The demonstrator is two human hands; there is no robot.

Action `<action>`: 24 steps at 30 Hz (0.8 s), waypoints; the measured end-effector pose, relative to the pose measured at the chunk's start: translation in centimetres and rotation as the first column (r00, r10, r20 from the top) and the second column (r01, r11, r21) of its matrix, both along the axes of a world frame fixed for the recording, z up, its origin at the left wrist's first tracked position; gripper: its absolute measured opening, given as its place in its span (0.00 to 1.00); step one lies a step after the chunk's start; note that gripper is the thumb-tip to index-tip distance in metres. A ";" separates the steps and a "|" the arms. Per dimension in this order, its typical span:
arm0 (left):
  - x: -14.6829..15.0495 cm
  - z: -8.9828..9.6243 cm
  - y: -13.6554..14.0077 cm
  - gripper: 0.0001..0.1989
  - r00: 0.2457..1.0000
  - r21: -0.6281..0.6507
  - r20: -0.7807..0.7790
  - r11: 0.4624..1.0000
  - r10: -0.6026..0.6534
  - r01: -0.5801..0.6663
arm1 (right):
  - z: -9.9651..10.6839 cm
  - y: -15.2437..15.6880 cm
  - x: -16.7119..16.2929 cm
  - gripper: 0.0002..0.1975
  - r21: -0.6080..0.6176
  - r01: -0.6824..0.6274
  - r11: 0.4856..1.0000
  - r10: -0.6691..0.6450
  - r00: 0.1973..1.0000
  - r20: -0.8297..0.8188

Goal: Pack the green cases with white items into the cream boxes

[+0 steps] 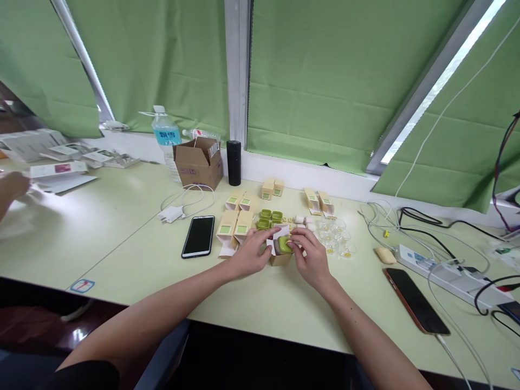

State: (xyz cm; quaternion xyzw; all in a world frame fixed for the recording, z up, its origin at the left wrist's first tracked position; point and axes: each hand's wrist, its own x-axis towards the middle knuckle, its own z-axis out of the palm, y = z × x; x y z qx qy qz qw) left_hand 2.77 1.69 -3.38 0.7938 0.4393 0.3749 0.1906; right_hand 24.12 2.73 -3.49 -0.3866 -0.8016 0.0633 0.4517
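Observation:
A small open cardboard box [280,260] stands near the middle of the table, its white inner flaps raised. My left hand [252,252] grips the box from the left, with the index finger reaching over the back flap. In the box's opening sits a small green square container [283,245]. My right hand [312,257] pinches the green container at its right side. Behind my hands lie several open green cups [265,214], white round pieces [299,219] and clear plastic domes [332,236] with yellow centres. Just left of my left hand are small tan boxes [228,223].
A black phone [198,236] and a white charger [171,214] lie left. Behind them stand a brown carton [198,165], a water bottle [166,141] and a black cylinder [234,162]. A power strip [447,273], cables and another phone [416,299] are right. Someone else's hand [12,189] shows far left.

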 end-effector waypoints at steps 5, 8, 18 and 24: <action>0.1 -0.1 0.1 0.28 1.000 0.001 -0.003 1.000 0.004 -0.004 | -0.2 0.1 -0.4 0.12 -0.011 0.040 0.999 -0.038 0.995 0.090; 0.1 -0.1 0.1 0.28 1.000 -0.001 -0.009 1.000 0.003 -0.003 | -0.3 0.3 -0.5 0.11 0.001 0.033 0.999 -0.033 0.994 0.106; 0.0 -0.3 0.2 0.27 1.000 -0.006 -0.005 1.000 0.003 -0.003 | -0.1 0.7 -0.8 0.10 -0.098 0.056 0.994 -0.049 0.996 0.072; 0.0 -0.5 0.3 0.27 1.000 -0.019 0.006 1.000 -0.003 0.004 | 0.0 0.5 -0.9 0.09 -0.142 0.050 0.989 -0.043 0.998 0.052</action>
